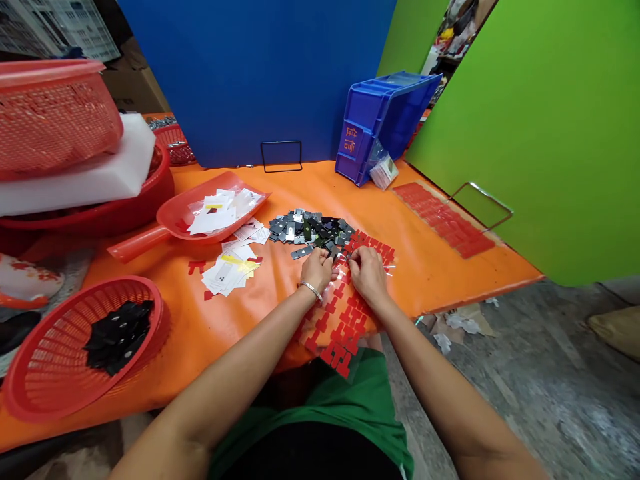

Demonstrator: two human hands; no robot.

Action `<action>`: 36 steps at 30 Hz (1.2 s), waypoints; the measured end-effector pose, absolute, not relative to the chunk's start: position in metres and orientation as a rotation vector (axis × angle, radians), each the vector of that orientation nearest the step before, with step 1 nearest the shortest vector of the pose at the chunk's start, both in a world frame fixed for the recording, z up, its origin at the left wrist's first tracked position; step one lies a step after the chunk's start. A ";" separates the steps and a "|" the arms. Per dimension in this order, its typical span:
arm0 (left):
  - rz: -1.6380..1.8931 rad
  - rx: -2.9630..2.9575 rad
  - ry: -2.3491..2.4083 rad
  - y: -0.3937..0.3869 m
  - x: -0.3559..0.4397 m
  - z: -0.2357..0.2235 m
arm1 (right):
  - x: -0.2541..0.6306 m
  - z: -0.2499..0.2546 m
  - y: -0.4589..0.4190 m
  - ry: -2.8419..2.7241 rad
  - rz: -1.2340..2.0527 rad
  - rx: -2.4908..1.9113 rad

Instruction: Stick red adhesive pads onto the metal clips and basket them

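Observation:
My left hand (317,269), with a bracelet at the wrist, and my right hand (367,272) rest close together on a clear sheet of red stickers (345,327) that hangs over the front edge of the orange table (430,273). Both hands have their fingers curled in a pinch; what they hold is too small to name. Just beyond the fingertips lies a pile of small grey and black flat parts (311,230).
A red scoop (200,217) with white paper slips and more slips (233,270) lie left. A red basket (75,347) of black pieces is near left. Stacked red baskets (55,113), a blue bin (383,123), another red sticker sheet (445,220), blue and green boards surround.

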State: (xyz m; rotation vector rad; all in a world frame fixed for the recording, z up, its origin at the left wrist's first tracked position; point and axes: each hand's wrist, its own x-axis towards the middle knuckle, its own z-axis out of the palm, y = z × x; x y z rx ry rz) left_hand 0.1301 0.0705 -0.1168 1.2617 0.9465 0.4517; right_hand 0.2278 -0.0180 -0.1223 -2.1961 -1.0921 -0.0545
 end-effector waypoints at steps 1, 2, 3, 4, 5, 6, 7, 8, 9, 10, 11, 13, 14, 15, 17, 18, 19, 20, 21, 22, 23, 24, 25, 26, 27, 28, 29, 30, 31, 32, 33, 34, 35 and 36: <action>0.450 1.247 0.953 0.070 0.130 -0.116 | 0.229 -0.123 -0.020 -1.092 -0.041 -2.143; 0.443 1.225 0.955 0.070 0.131 -0.115 | 0.230 -0.123 -0.022 -1.078 -0.015 -2.082; 0.436 1.201 0.956 0.070 0.132 -0.115 | 0.231 -0.123 -0.023 -1.046 0.021 -2.016; 0.431 1.179 0.956 0.071 0.133 -0.114 | 0.232 -0.124 -0.024 -0.997 0.060 -1.948; 0.428 1.160 0.957 0.072 0.134 -0.113 | 0.234 -0.124 -0.025 -0.934 0.100 -1.881; 0.428 1.143 0.959 0.073 0.135 -0.112 | 0.235 -0.123 -0.026 -0.864 0.137 -1.819; 0.427 1.125 0.959 0.073 0.135 -0.111 | 0.235 -0.122 -0.027 -0.798 0.174 -1.763; 0.428 1.107 0.957 0.074 0.134 -0.109 | 0.234 -0.120 -0.028 -0.742 0.209 -1.715; 0.431 1.091 0.953 0.075 0.132 -0.107 | 0.232 -0.118 -0.029 -0.701 0.245 -1.675; 0.438 1.080 0.945 0.075 0.129 -0.105 | 0.228 -0.114 -0.031 -0.673 0.283 -1.644; 0.447 1.069 0.933 0.075 0.123 -0.102 | 0.223 -0.110 -0.032 -0.657 0.320 -1.619; 0.451 1.028 0.898 0.071 0.107 -0.095 | 0.208 -0.102 -0.037 -0.655 0.389 -1.583; 0.444 0.995 0.879 0.067 0.096 -0.091 | 0.200 -0.098 -0.039 -0.664 0.423 -1.569; 0.432 0.955 0.863 0.063 0.085 -0.089 | 0.191 -0.096 -0.041 -0.675 0.457 -1.559; 0.396 0.864 0.854 0.052 0.064 -0.085 | 0.173 -0.094 -0.044 -0.704 0.518 -1.543; 0.375 0.826 0.858 0.046 0.054 -0.085 | 0.166 -0.095 -0.045 -0.715 0.542 -1.538; 0.359 0.792 0.864 0.041 0.047 -0.086 | 0.159 -0.098 -0.046 -0.721 0.562 -1.535; 0.347 0.765 0.869 0.037 0.041 -0.088 | 0.153 -0.100 -0.047 -0.723 0.580 -1.533; 0.341 0.743 0.873 0.033 0.037 -0.090 | 0.148 -0.103 -0.048 -0.722 0.599 -1.533; 0.344 0.728 0.875 0.031 0.035 -0.092 | 0.144 -0.106 -0.048 -0.720 0.619 -1.534; 0.351 0.717 0.874 0.029 0.034 -0.094 | 0.141 -0.109 -0.049 -0.719 0.634 -1.536; 0.360 0.711 0.873 0.029 0.033 -0.096 | 0.138 -0.110 -0.049 -0.721 0.645 -1.539; 0.366 0.708 0.871 0.028 0.033 -0.098 | 0.136 -0.112 -0.049 -0.724 0.648 -1.541; 0.368 0.709 0.865 0.028 0.034 -0.099 | 0.135 -0.112 -0.049 -0.727 0.644 -1.544; 0.370 0.712 0.857 0.029 0.034 -0.099 | 0.134 -0.113 -0.049 -0.727 0.634 -1.547; 0.374 0.716 0.851 0.029 0.034 -0.100 | 0.133 -0.113 -0.048 -0.726 0.623 -1.550; 0.378 0.719 0.847 0.029 0.033 -0.100 | 0.133 -0.113 -0.048 -0.724 0.613 -1.553; 0.381 0.721 0.844 0.029 0.033 -0.100 | 0.132 -0.113 -0.048 -0.722 0.605 -1.557; 0.382 0.723 0.843 0.029 0.033 -0.100 | 0.132 -0.113 -0.047 -0.721 0.598 -1.562; 0.381 0.724 0.844 0.029 0.033 -0.100 | 0.132 -0.113 -0.047 -0.722 0.594 -1.566; 0.379 0.725 0.845 0.029 0.033 -0.101 | 0.131 -0.114 -0.047 -0.723 0.592 -1.568; 0.375 0.727 0.846 0.029 0.033 -0.101 | 0.131 -0.114 -0.046 -0.722 0.592 -1.570; 0.372 0.728 0.850 0.029 0.033 -0.101 | 0.131 -0.114 -0.046 -0.720 0.591 -1.569; 0.369 0.729 0.855 0.029 0.033 -0.101 | 0.131 -0.114 -0.046 -0.716 0.591 -1.568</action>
